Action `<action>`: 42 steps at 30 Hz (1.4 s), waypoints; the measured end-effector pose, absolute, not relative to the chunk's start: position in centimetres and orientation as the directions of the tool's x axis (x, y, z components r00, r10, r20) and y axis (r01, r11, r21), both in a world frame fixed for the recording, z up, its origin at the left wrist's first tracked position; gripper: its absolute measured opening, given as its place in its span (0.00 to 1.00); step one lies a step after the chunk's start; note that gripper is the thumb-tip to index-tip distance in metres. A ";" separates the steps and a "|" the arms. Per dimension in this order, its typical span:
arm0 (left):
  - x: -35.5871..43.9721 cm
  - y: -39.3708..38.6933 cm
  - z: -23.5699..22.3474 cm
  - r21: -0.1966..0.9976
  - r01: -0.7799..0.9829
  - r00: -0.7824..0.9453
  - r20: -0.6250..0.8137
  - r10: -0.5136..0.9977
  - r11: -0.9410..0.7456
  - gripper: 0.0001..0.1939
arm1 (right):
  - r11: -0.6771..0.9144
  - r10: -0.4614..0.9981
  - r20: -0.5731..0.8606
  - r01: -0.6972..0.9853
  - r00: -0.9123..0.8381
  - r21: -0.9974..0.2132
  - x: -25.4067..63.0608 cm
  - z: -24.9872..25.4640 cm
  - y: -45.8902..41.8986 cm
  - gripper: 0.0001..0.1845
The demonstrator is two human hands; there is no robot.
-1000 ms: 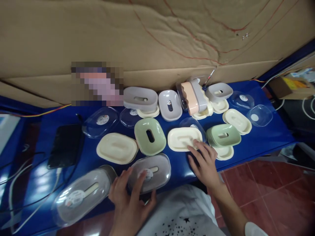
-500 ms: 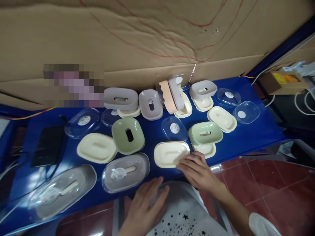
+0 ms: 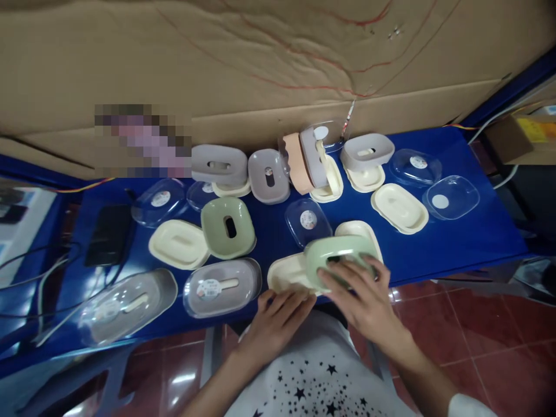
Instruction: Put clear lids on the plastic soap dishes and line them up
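My right hand (image 3: 362,289) grips a pale green oval dish (image 3: 315,255) with a slot in its base, tilted over a cream oval tray (image 3: 282,272). Part of that tray is hidden behind the dish. The fingers of my left hand (image 3: 284,315) are closed along the tray's near edge. A second cream tray (image 3: 356,227) lies just behind the green dish. Behind the held pieces is a clear plastic lid (image 3: 299,231) with a round label. To the left sits a grey slotted dish (image 3: 245,284) under a clear labelled cover.
The blue table (image 3: 269,231) holds another green dish (image 3: 221,214), several grey dishes (image 3: 260,156), cream trays and clear lids. A black device (image 3: 108,231) with cables lies at the left. Brown cardboard (image 3: 260,58) stands along the back.
My right hand has taken the green dish off the cream tray at the right and brought it left and nearer. My left hand has moved up to the front tray's edge.
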State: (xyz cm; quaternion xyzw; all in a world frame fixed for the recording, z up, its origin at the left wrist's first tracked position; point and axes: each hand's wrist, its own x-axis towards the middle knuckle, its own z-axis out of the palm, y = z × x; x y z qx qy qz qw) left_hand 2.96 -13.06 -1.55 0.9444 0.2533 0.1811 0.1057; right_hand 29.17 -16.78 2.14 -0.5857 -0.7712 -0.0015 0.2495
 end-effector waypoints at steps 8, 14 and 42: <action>2.0 -14.9 -4.0 0.495 0.537 0.478 0.488 0.730 -0.683 0.48 | 0.423 0.898 0.261 0.858 -0.354 -0.291 25.6 1.6 -17.0 0.19; 1.7 -14.3 -2.9 0.466 0.553 0.607 0.343 0.717 -0.691 0.42 | 0.534 0.845 0.217 0.789 -0.488 -0.306 23.9 0.7 -17.4 0.17; 2.5 -9.8 -0.8 0.688 0.514 0.591 0.148 0.793 -0.512 0.23 | 0.115 0.990 -0.019 0.881 -0.139 -0.458 31.2 4.4 -5.6 0.38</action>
